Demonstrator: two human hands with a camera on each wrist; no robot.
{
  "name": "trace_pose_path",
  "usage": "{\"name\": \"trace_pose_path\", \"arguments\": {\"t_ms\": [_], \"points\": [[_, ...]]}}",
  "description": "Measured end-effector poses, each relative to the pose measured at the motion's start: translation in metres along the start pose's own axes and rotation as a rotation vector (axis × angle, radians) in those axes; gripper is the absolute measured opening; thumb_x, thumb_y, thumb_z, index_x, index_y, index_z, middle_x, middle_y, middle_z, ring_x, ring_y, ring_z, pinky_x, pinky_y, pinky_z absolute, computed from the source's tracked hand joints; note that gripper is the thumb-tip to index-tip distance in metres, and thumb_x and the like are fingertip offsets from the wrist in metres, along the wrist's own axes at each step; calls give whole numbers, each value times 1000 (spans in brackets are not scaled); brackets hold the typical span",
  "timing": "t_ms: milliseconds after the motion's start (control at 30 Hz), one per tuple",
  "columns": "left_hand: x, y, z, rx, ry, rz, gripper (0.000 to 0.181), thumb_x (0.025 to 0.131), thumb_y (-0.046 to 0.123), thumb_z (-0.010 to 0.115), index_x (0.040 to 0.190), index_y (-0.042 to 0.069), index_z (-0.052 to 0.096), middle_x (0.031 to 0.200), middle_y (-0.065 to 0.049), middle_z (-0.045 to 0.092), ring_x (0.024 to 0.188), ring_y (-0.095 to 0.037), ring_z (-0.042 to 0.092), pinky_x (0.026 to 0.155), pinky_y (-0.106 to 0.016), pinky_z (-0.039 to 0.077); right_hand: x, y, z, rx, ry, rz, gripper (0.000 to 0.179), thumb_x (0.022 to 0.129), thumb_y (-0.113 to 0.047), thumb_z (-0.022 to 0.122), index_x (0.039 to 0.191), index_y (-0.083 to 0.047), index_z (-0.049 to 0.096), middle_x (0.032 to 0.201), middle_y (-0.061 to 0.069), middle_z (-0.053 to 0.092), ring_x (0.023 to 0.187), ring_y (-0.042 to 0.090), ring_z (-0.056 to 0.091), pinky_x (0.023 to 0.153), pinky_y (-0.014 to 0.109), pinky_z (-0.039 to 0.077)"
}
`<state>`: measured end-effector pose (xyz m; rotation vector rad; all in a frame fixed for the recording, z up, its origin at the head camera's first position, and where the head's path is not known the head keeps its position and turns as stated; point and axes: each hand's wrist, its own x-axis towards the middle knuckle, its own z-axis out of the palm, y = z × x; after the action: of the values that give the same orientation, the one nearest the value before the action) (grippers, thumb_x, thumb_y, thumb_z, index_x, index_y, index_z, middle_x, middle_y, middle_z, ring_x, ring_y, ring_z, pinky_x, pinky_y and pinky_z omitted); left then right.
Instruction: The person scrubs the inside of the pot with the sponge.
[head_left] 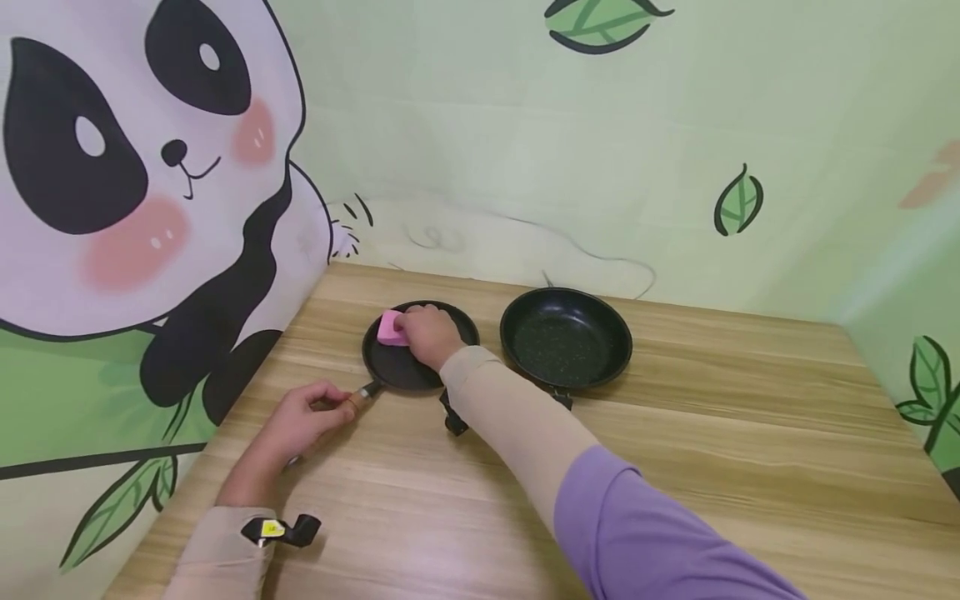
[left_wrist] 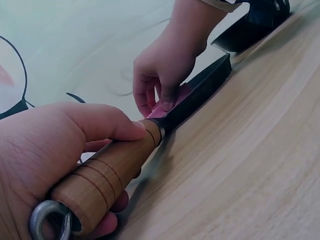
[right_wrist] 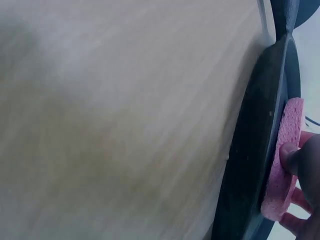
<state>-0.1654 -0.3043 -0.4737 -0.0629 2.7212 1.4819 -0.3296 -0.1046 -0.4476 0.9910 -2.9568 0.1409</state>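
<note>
My left hand point(head_left: 311, 417) grips the wooden handle point(left_wrist: 107, 172) of a small, flat black frying pan point(head_left: 405, 367) on the left of the table. A metal hanging ring point(left_wrist: 50, 217) shows at the handle's end in the left wrist view. My right hand point(head_left: 431, 335) reaches over that pan and pinches a pink sponge point(head_left: 391, 328) between thumb and fingers. In the right wrist view the sponge lies against the inside of the pan, close to its dark rim. The forearm hides part of the pan's right side in the head view.
A larger, deeper black frying pan point(head_left: 566, 340) stands just right of the small one, its handle mostly hidden behind my right forearm. The wood-grain table point(head_left: 720, 417) ends at a green wall point(head_left: 465, 150) with a panda and leaves printed on it.
</note>
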Motion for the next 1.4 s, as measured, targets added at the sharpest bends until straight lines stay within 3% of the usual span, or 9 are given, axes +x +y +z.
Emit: {"name": "trace_pose_path", "arguments": {"t_ms": [300, 567, 1133, 1400], "points": [[-1, 1, 4, 11, 23, -25, 25, 91, 20, 77, 110, 5, 72, 111, -14, 70, 101, -28, 59, 83, -35, 46, -4, 30, -3, -34, 6, -1, 34, 103, -9, 52, 128, -24, 69, 124, 1, 68, 114, 24, 61, 98, 41, 50], [-1, 4, 5, 33, 48, -14, 24, 90, 21, 77, 108, 5, 73, 105, -11, 70, 94, -25, 58, 79, -35, 45, -9, 39, -3, -1, 19, -54, 32, 104, -9, 51, 127, -20, 70, 123, 3, 69, 114, 25, 62, 100, 39, 49], [-3, 5, 2, 77, 46, -29, 27, 92, 25, 75, 111, 6, 73, 109, -12, 70, 96, -26, 58, 79, -35, 44, -46, 30, -15, -35, -100, -114, 26, 104, -11, 53, 126, -17, 64, 115, 6, 66, 104, 23, 60, 99, 34, 45], [-2, 7, 4, 85, 36, -24, 26, 92, 25, 75, 110, 7, 72, 110, -13, 70, 98, -27, 58, 81, -36, 43, -57, 28, -17, 14, -121, -103, 27, 100, -12, 59, 126, -19, 64, 117, 3, 65, 102, 23, 58, 98, 35, 45]]}}
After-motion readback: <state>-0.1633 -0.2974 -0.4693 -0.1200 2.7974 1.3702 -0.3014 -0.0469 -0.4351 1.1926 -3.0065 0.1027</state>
